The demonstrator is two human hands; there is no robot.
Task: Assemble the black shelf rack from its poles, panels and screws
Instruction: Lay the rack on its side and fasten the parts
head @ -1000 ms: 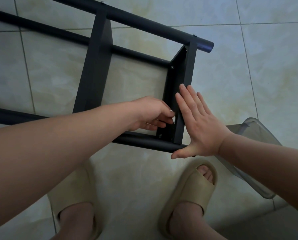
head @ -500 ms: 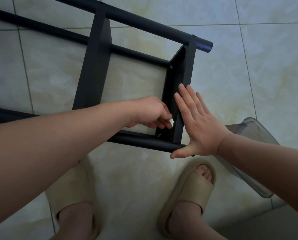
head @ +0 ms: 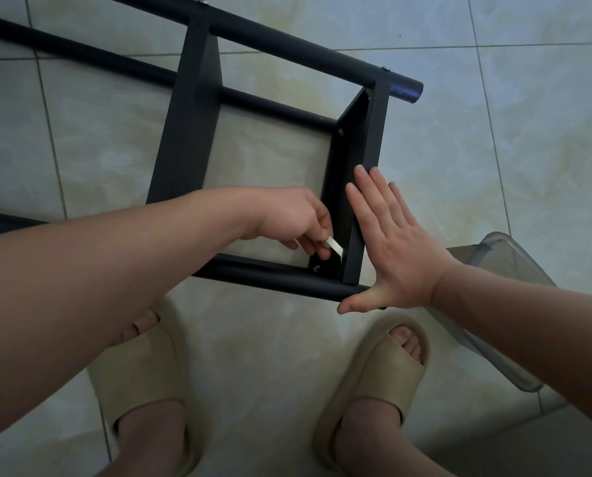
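Observation:
The black shelf rack lies on its side on the tiled floor, its poles running left to right and two panels crossing between them. My left hand reaches inside the frame and pinches a small silver hex key, whose tip points into the lower inner corner of the end panel. A screw head shows just below the tool. My right hand lies flat with straight fingers against the outer face of that end panel, thumb under the near pole.
My two feet in beige slides stand on the pale floor tiles just below the rack. A translucent grey plastic bin sits at the right, partly behind my right forearm. The far pole's open end juts right.
My left hand has turned and drawn back a little, so the silver hex key now shows between its fingers. My right hand stays pressed flat on the end panel.

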